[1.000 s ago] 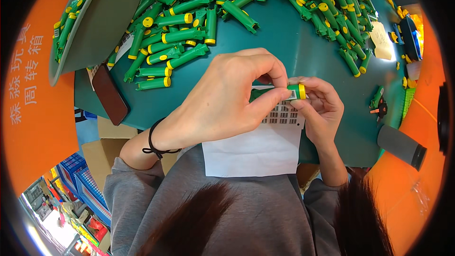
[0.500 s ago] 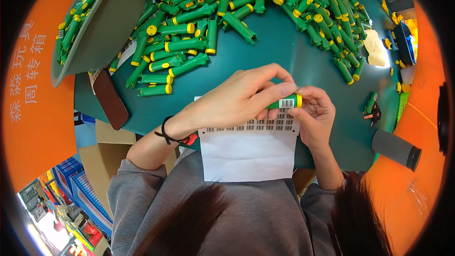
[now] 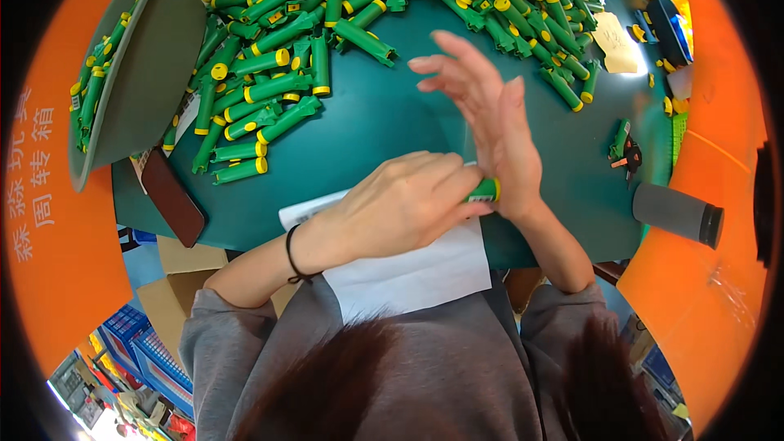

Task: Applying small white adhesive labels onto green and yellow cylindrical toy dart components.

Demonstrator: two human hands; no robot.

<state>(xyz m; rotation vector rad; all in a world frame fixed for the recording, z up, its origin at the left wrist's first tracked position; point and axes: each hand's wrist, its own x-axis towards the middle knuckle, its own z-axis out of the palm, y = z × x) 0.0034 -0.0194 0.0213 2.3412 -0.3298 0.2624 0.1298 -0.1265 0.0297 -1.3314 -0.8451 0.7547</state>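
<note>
Left fingers (image 3: 447,194) closed on one green tube (image 3: 482,190); right fingers (image 3: 465,51) spread, nothing between them

Green table (image 3: 367,126): open room mid-top. Far side, heaped tubes (image 3: 276,86), too many to count. One grey bin (image 3: 151,61), far left, tilted, more tubes inside. One white sheet (image 3: 408,273) overhangs near edge. One grey cylinder (image 3: 674,212) right, one dark phone (image 3: 173,198) left. Held tube: above sheet, near side, by right palm; contact unclear.

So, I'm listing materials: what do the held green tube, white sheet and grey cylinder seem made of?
Green tube: probably smooth plastic, given its bright colour. White sheet: likely matte paper, thin and bending. Grey cylinder: matte, without sharp glints; perhaps plastic or coated metal.
</note>
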